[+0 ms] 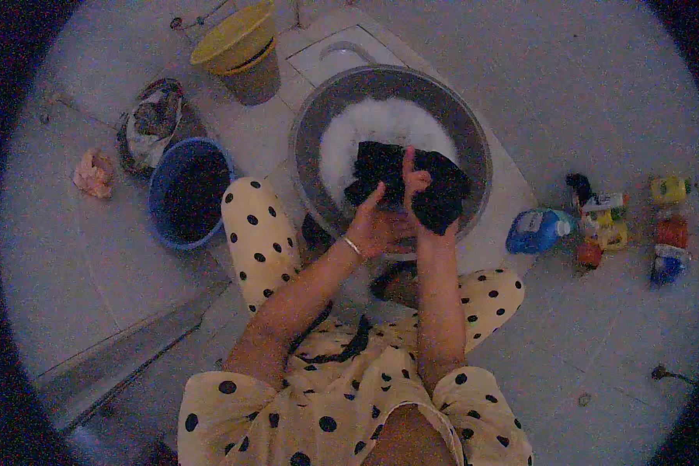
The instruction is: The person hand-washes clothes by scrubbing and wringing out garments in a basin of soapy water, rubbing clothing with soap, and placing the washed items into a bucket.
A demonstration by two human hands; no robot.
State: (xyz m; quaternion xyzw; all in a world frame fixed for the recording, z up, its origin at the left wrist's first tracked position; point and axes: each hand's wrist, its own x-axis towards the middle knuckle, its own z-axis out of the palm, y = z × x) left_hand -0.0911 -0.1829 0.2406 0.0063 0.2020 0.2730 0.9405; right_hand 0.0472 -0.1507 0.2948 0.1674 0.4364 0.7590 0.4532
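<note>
Ideally, work low over the gray basin [388, 81] and its white foam [400, 116] so drips fall inside, rubbing the black cloth [380, 165] evenly. It bunches on both sides of the right hand [417, 186], which grasps it, one finger extended; the left hand [377, 231] sits by its near edge, grip unclear.

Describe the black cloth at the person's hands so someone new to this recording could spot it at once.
Find the large round grey basin in front of the person. Over it, around the right hand, is the bunched cloth. Its solid black sets it apart from the white suds beyond it.
</note>
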